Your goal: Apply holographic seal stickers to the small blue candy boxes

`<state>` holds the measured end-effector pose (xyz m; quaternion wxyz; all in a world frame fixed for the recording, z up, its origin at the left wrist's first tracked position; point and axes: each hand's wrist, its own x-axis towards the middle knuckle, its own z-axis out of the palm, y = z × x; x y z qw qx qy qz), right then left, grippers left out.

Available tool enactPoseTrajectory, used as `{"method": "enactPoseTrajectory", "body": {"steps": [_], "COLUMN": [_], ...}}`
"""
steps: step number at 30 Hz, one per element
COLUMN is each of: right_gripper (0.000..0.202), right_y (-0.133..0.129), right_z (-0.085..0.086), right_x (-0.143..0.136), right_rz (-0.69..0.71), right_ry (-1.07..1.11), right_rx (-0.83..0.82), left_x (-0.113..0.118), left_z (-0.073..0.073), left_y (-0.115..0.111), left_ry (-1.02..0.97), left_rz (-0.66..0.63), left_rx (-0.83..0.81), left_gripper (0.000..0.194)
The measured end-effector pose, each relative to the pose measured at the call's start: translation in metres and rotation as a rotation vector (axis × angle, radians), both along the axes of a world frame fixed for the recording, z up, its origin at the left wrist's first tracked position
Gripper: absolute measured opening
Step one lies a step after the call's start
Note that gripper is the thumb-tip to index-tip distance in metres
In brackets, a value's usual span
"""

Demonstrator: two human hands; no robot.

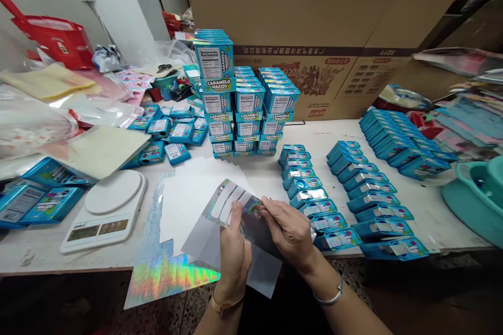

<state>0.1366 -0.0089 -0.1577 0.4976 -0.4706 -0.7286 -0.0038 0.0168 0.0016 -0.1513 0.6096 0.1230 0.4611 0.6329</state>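
Note:
A holographic sticker sheet (231, 196) with white label strips is held up over the table's front edge. My left hand (234, 251) grips it from below, thumb on top. My right hand (290, 227) is closed in a pinch at the sheet's right edge, beside a shiny rainbow patch; whether a single sticker is between the fingertips I cannot tell. Under the sheet lie white papers (196, 183) and a larger holographic sheet (165, 277) that overhangs the edge. Just right of my right hand stands a row of blue candy boxes (310, 193), several with silvery stickers on their ends.
A white kitchen scale (113, 193) sits left. Stacked blue boxes (247, 99) rise behind the papers, before a large cardboard carton (338, 36). More boxes (377, 193) line the right, near a teal basin (471, 204). Loose boxes (176, 133) lie left. A person is beyond.

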Motion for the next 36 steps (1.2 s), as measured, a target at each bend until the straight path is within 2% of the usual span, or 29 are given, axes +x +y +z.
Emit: {"method": "enactPoseTrajectory", "body": {"steps": [3,7,11,15,20,22,24,26,29,33,36], "right_gripper": [0.044,0.044,0.034,0.026,0.02,0.027,0.031,0.026,0.026,0.022,0.019], "right_y": [0.0,0.004,0.015,0.025,0.028,0.03,0.032,0.033,0.032,0.028,0.028], "right_z": [-0.003,-0.008,-0.015,-0.026,-0.031,-0.031,-0.033,-0.035,-0.039,-0.043,-0.043], "right_x": [0.005,0.009,0.008,0.004,0.001,0.002,0.005,0.008,0.011,0.01,0.009], "right_rz": [-0.015,0.033,0.072,0.045,0.072,0.012,-0.059,-0.074,-0.055,-0.043,-0.037], "right_ry": [-0.046,0.007,0.046,0.03,0.188,0.223,0.15,0.017,-0.093,-0.091,-0.022], "right_rx": [0.055,0.015,-0.084,-0.133,-0.235,-0.316,-0.372,-0.359,-0.254,-0.147,-0.134], "left_x": [0.004,0.006,0.005,0.005,0.009,0.01,0.012,0.013,0.013,0.011,0.011], "left_z": [0.006,0.009,-0.001,-0.013,-0.026,-0.03,-0.032,-0.033,-0.032,-0.03,-0.029], "left_y": [0.001,0.004,0.012,0.02,0.026,0.028,0.03,0.032,0.034,0.036,0.037], "left_ry": [-0.05,-0.045,-0.021,-0.031,-0.083,-0.115,-0.138,-0.153,-0.193,-0.24,-0.243], "left_rz": [-0.009,0.009,0.019,0.002,0.019,0.017,-0.009,-0.027,-0.016,-0.003,0.015], "left_rx": [0.025,0.021,-0.009,-0.026,-0.049,-0.063,-0.077,-0.083,-0.084,-0.098,-0.094], "left_gripper": [0.034,0.036,0.033,0.029,0.021,0.021,0.021,0.021,0.019,0.018,0.016]}}
